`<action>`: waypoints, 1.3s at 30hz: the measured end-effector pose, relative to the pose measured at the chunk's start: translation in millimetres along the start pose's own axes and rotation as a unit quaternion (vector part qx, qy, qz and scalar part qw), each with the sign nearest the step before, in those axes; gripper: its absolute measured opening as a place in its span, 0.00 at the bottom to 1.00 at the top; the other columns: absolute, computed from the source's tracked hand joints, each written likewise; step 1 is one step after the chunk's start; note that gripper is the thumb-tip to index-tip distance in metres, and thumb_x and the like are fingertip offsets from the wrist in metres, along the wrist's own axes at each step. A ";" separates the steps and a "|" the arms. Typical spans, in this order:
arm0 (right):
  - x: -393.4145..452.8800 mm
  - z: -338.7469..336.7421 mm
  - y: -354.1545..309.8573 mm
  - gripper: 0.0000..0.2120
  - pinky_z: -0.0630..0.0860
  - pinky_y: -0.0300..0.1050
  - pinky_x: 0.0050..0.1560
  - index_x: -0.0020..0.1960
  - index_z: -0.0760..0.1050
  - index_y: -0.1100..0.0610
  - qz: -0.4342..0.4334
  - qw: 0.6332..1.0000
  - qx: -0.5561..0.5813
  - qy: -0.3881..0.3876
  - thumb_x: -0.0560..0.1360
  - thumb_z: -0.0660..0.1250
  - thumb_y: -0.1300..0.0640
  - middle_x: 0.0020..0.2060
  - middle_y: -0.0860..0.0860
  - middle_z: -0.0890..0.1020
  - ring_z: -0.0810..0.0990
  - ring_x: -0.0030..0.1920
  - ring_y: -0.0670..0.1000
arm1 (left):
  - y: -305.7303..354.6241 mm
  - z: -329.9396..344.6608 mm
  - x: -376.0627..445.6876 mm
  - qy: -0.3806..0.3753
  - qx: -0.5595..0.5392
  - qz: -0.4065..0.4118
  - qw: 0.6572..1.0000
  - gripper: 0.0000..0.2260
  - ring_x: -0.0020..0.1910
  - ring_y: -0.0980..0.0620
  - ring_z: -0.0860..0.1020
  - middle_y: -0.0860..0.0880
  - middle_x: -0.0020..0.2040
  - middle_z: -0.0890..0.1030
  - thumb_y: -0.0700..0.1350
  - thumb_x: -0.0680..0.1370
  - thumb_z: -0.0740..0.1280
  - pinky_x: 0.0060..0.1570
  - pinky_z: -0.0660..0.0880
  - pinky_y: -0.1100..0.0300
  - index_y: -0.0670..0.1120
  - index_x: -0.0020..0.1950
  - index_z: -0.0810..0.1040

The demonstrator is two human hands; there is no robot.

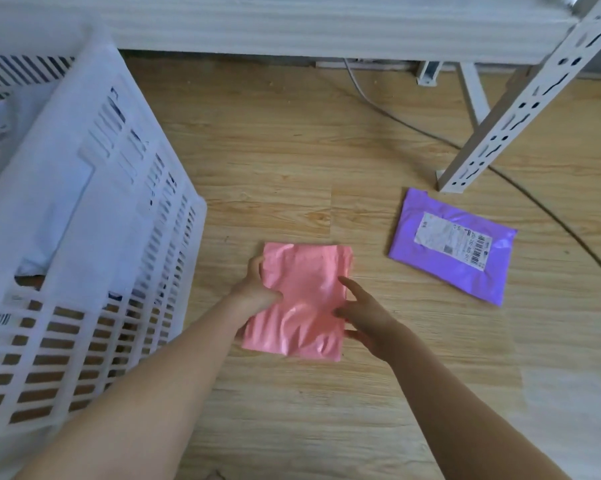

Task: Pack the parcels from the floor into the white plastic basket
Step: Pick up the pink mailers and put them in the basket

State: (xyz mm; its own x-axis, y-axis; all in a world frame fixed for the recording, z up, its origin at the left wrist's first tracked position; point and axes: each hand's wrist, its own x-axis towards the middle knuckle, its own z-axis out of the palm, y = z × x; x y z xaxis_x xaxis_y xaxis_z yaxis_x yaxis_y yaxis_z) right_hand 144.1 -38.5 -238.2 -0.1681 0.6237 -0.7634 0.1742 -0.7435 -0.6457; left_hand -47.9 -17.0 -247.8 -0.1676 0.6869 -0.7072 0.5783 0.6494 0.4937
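A pink plastic parcel (304, 299) lies on the wooden floor in the middle of the view. My left hand (256, 289) grips its left edge, thumb on top and fingers curled around the side. My right hand (365, 315) rests at its right edge with fingers spread, touching the pink bag. A purple parcel (455, 261) with a white shipping label lies flat on the floor to the right, apart from both hands. The white plastic basket (95, 209) with slotted walls stands at the left; white parcels with barcode labels show inside it.
A white perforated metal shelf leg (520, 109) stands on the floor just behind the purple parcel. A grey cable (368, 98) and a dark cable (569, 233) run across the floor at the right. A white shelf board spans the top.
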 end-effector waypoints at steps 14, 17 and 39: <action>-53.0 2.9 -68.8 0.26 0.64 0.43 0.61 0.70 0.62 0.40 -0.197 0.971 -0.067 0.116 0.75 0.65 0.53 0.64 0.51 0.71 0.69 0.62 0.51 | 63.0 -31.2 -57.5 0.028 -0.221 0.155 0.963 0.48 0.47 0.50 0.75 0.48 0.57 0.72 0.33 0.66 0.73 0.40 0.73 0.56 0.67 0.70 0.50; -81.5 5.7 -107.1 0.30 0.64 0.54 0.68 0.68 0.51 0.27 -0.255 0.963 -0.017 0.084 0.74 0.63 0.45 0.56 0.45 0.73 0.70 0.62 0.49 | 98.4 -43.0 -82.4 0.017 -0.237 0.217 0.947 0.47 0.42 0.49 0.79 0.48 0.40 0.80 0.33 0.66 0.71 0.47 0.74 0.54 0.67 0.70 0.48; -213.4 58.6 -236.1 0.20 0.77 0.38 0.36 0.45 0.76 0.42 -0.374 0.917 0.055 0.127 0.74 0.61 0.68 0.47 0.53 0.78 0.78 0.37 0.47 | 116.4 -213.2 -208.7 -0.009 -0.292 0.360 0.886 0.27 0.57 0.58 0.75 0.62 0.61 0.74 0.31 0.75 0.64 0.51 0.71 0.71 0.62 0.63 0.70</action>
State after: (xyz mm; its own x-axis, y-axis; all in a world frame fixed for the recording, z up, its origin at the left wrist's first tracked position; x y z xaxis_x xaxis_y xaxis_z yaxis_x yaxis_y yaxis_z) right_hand 81.9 -10.2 78.1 0.0333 0.9947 -0.0969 0.0002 -0.0970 -0.9953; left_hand -115.8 -15.2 65.1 0.0931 0.9899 -0.1071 0.0169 0.1059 0.9942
